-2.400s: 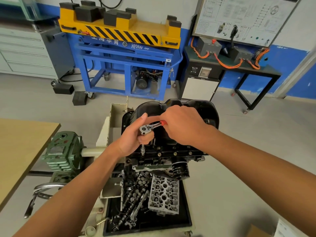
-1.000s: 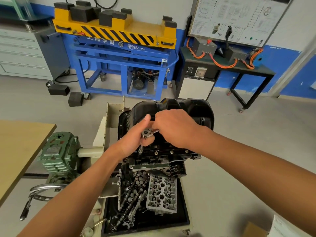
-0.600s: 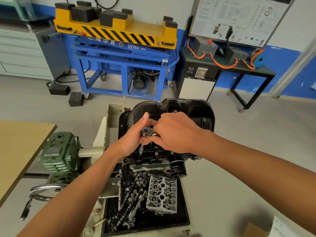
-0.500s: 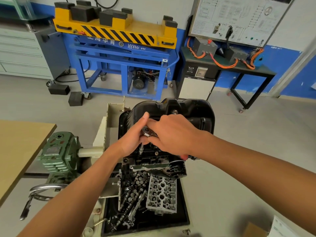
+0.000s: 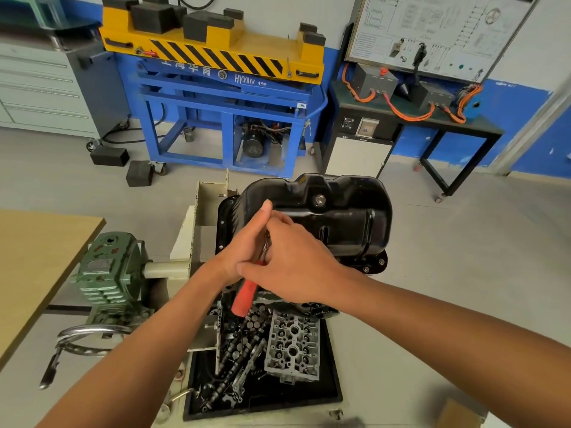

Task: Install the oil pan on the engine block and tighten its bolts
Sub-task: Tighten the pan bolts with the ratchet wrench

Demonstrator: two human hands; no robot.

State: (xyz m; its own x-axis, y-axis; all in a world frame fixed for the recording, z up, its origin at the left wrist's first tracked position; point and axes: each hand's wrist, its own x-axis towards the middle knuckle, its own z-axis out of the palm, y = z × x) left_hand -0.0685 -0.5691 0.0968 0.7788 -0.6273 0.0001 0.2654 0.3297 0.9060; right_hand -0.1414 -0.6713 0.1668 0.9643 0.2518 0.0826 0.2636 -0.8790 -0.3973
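The black oil pan (image 5: 333, 217) sits on top of the engine block (image 5: 315, 308), which is mostly hidden under my hands. Bolts (image 5: 366, 269) show along the pan's near-right flange. A ratchet wrench with a red handle (image 5: 244, 299) stands at the pan's near-left edge, its handle pointing down towards me. My left hand (image 5: 247, 242) wraps the ratchet's head, thumb up. My right hand (image 5: 293, 270) closes over the ratchet's shaft from the right. The socket and the bolt under it are hidden.
A black tray (image 5: 327, 390) below the block holds a cylinder head (image 5: 292, 349), camshafts and several small parts. A green gearbox (image 5: 108, 273) with a chrome crank (image 5: 80, 341) stands left. A wooden table (image 5: 34, 261) lies far left. A blue-yellow lift (image 5: 222, 88) and a bench (image 5: 432, 118) stand behind.
The ratchet's red handle has swung from pointing right, under my right hand, round to pointing down towards me. My right hand followed it; my left hand stayed on the head.
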